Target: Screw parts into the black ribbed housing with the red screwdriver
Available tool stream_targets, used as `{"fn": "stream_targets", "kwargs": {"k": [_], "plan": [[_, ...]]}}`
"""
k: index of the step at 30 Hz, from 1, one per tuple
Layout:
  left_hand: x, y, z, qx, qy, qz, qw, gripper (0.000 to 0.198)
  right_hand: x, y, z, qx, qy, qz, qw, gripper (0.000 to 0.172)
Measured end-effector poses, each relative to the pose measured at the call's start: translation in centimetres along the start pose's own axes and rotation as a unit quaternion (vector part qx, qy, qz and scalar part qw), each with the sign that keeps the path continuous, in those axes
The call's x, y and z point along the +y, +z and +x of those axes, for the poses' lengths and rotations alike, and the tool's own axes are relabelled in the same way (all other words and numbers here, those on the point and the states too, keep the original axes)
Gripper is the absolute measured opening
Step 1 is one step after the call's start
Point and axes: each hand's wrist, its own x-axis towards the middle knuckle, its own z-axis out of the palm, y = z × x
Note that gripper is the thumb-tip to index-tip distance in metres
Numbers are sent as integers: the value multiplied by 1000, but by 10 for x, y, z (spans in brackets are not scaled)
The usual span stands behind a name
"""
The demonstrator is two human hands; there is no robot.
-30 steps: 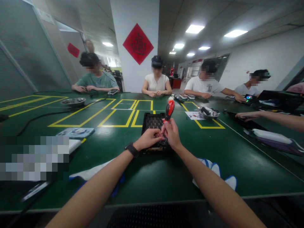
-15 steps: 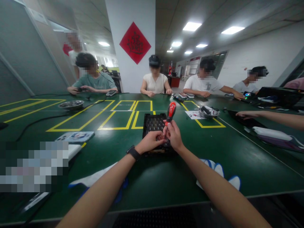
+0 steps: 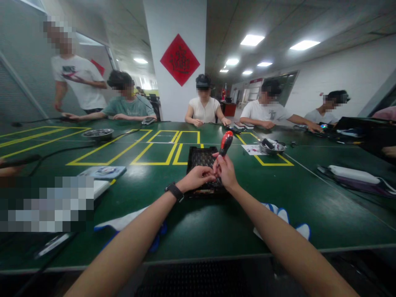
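In the head view, my right hand (image 3: 225, 170) is wrapped round a screwdriver with a red and black handle (image 3: 226, 142), held upright with a slight tilt. Its tip is hidden behind my fingers. My left hand (image 3: 198, 177), with a dark band on the wrist, has its fingertips pinched together beside the screwdriver's lower end; whatever they hold is hidden. Both hands are over a black open tray-like case (image 3: 202, 154) with rows of small shapes inside, lying on the green table (image 3: 167, 185).
White-and-blue gloves (image 3: 122, 222) lie under my left forearm, and another glove (image 3: 280, 214) by my right. Left are a phone (image 3: 103, 171) and a metal bowl (image 3: 97, 134); right, a filled bowl (image 3: 272, 146) and a white-and-purple object (image 3: 355, 175). Several people sit opposite; one stands at left.
My hands stay over the black case; the screwdriver handle leans slightly more right. The standing person has come forward at left. At right, a neighbour's arm and a dark flat object have moved away.
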Motion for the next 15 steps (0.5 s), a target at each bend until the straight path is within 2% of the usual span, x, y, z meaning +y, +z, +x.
{"fn": "stream_targets", "kwargs": {"k": [5,11,15], "plan": [[-5,3,1,44,-10,3,999,29,0,1,1,4,-5,-10,1000,29],[2,1,-1,13,6,10,1000,22,-1,-1,1,3,2,-6,1000,32],[7,1,-2,13,9,9,1000,25,-2,-1,1,7,0,-5,1000,31]]}}
